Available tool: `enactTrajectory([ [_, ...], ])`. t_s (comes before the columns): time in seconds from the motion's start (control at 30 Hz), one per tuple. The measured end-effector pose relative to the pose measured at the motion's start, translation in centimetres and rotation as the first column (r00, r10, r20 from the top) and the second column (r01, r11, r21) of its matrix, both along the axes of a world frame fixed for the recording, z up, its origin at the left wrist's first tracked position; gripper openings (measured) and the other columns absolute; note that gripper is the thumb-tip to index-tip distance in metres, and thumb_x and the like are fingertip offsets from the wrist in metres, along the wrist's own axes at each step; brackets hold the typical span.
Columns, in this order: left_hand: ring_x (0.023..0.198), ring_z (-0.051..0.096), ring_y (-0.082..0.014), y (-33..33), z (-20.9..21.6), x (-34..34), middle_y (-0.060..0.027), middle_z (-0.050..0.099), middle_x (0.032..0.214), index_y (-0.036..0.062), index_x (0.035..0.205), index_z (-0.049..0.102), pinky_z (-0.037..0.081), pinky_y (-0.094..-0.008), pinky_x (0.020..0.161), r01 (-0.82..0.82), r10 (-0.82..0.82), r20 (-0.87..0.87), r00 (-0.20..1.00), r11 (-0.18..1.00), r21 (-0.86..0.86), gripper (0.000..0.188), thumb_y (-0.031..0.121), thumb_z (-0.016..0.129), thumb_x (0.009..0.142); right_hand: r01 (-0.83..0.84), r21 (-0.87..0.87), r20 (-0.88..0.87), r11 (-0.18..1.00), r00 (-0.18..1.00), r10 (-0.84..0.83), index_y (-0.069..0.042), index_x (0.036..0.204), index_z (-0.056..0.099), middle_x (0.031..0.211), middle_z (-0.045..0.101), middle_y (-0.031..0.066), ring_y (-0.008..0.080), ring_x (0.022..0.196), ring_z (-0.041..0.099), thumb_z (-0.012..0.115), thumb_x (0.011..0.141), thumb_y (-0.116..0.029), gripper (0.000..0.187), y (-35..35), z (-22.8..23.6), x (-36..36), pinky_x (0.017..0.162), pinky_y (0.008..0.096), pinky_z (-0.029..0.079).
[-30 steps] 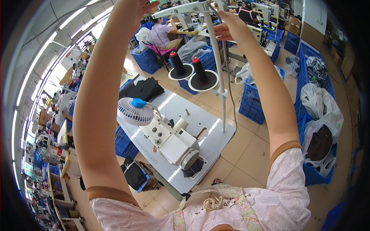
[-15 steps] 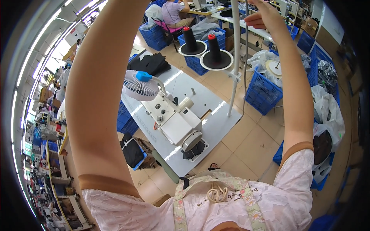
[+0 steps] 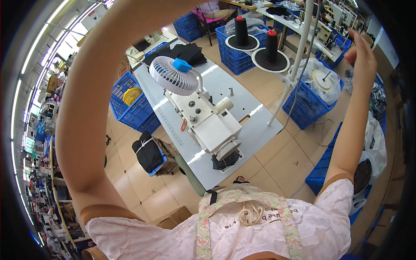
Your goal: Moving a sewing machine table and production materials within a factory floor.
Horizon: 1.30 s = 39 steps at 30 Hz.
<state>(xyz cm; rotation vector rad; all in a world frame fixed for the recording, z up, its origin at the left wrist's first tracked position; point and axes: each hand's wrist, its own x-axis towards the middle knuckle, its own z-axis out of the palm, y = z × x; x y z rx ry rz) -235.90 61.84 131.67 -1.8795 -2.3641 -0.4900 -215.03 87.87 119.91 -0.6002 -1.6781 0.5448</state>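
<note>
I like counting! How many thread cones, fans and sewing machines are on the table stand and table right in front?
Black thread cones: 2
White fan: 1
White sewing machine: 1
Total: 4

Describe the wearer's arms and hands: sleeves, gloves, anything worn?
Both forearms are bare. Short white crinkled-fabric sleeves end above the elbows, each over a tan band. The right hand wears no glove, ring or watch that shows. The left hand is out of frame past the top edge. No cables or markings on either arm.
</note>
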Motion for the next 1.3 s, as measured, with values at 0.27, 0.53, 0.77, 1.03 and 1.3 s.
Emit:
enactTrajectory([
  [0.27,0.064,0.054,-0.0076,-7.2,-8.9,-16.0,-0.0052,0.06,0.071,-0.0018,0.091,0.062,0.043,-0.0205,0.059,-0.138,0.104,0.116,0.988,0.928,0.347,0.019,0.014,0.058,0.082,0.006,-0.033,0.154,0.999,0.988,-0.001,-0.005,0.09,0.065,0.066,0.057,-0.0017,0.003,0.052,0.047,0.059,0.083,-0.02,0.018,-7.0,-6.0,-1.6,0.047,0.0174,0.038],
  [0.53,0.065,0.054,-0.0076,-14.1,-15.3,-22.5,-0.002,0.06,0.072,-0.0024,0.089,0.063,0.043,-0.0193,0.06,-0.282,0.07,0.535,0.842,0.902,0.326,0.02,0.016,0.057,0.084,0.051,-0.03,0.324,0.998,0.945,-0.039,-0.002,0.083,0.064,0.056,0.054,0.0001,0.0043,0.051,0.051,0.061,0.081,-0.018,0.017,-10.6,-7.7,-5.6,0.047,0.0192,0.039],
  [0.77,0.067,0.055,-0.0073,-15.9,-18.1,-26.3,-0.002,0.06,0.075,0.0013,0.09,0.063,0.041,-0.019,0.057,-0.28,0.084,0.62,0.78,0.933,0.226,0.022,0.021,0.054,0.085,0.113,-0.034,0.433,0.993,0.897,-0.087,-0.001,0.086,0.064,0.059,0.057,0.002,0.0059,0.054,0.053,0.061,0.081,-0.016,0.017,-12.7,-9.7,-7.9,0.051,0.0197,0.041],
  [1.03,0.068,0.056,-0.0078,-18.0,-23.2,-29.0,-0.0023,0.061,0.078,0.0015,0.094,0.062,0.042,-0.0202,0.059,-0.236,0.061,0.694,0.717,0.958,0.16,0.022,0.02,0.054,0.085,0.134,-0.069,0.524,0.989,0.848,-0.079,-0.001,0.087,0.063,0.061,0.057,0.0022,0.006,0.057,0.051,0.061,0.081,-0.017,0.018,-15.7,-10.3,-9.5,0.054,0.0199,0.041],
  [1.3,0.083,0.059,-0.0213,-23.7,-37.2,-28.5,-0.0131,0.062,0.092,-0.0008,0.104,0.056,0.046,-0.0303,0.075,-0.024,0.231,0.647,0.726,0.95,-0.312,0.034,0.022,0.058,0.08,0.155,-0.134,0.579,0.979,0.814,-0.05,-0.001,0.085,0.063,0.059,0.056,0.0019,0.0057,0.055,0.05,0.061,0.08,-0.019,0.018,-17.8,-12.2,-9.6,0.051,0.021,0.039],
])
